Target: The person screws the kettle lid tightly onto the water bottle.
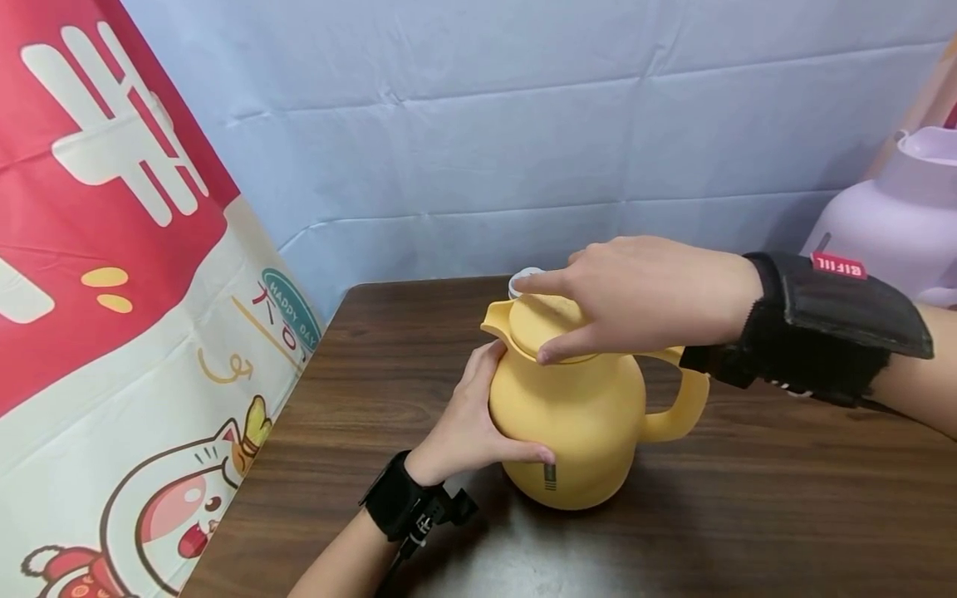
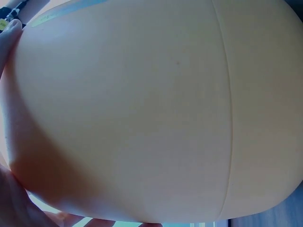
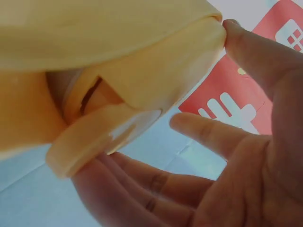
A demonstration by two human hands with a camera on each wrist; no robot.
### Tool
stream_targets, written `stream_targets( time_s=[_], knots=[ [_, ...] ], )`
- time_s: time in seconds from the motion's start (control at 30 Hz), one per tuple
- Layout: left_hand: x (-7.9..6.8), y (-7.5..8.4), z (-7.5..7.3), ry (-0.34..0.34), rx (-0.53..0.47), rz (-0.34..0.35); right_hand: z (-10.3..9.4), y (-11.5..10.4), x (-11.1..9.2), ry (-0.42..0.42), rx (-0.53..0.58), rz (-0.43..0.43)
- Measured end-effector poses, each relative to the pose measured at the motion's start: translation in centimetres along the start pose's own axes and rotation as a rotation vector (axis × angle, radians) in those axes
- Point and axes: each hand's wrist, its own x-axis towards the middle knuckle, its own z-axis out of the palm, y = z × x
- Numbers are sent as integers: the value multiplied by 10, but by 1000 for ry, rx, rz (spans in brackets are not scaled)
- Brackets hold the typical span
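Note:
A yellow thermos jug (image 1: 579, 423) stands upright on the wooden table, its spout to the left and its handle (image 1: 684, 407) to the right. My left hand (image 1: 471, 415) grips the left side of its body, thumb across the front. The jug's smooth wall (image 2: 142, 104) fills the left wrist view. From above, my right hand (image 1: 635, 291) holds the round yellow lid (image 1: 546, 320). Its thumb lies at the near edge, and the index finger stretches out toward the far left. In the right wrist view, other fingers (image 3: 161, 184) curl against a yellow tab (image 3: 90, 137).
A small white round object (image 1: 523, 281) shows just behind the lid. At the far right stands a lilac jug (image 1: 890, 212). A pale blue sheet (image 1: 478, 149) hangs behind the dark wooden table (image 1: 374, 357), and a printed red and white cloth (image 1: 149, 274) hangs at the left.

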Motion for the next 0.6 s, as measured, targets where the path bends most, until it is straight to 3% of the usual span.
stream_targets(
  time_s=[0.23,0.43,0.6],
  knots=[
    [-2,0,-2,-13,-1,-6,11,0,-7,79,-40,47],
    [-3,1,-2,-37,-26,12,39,5,-24,327,-104,0],
    [-4,19,-7,-44,-47,26,64,12,-43,509,-47,-42]
  ],
)
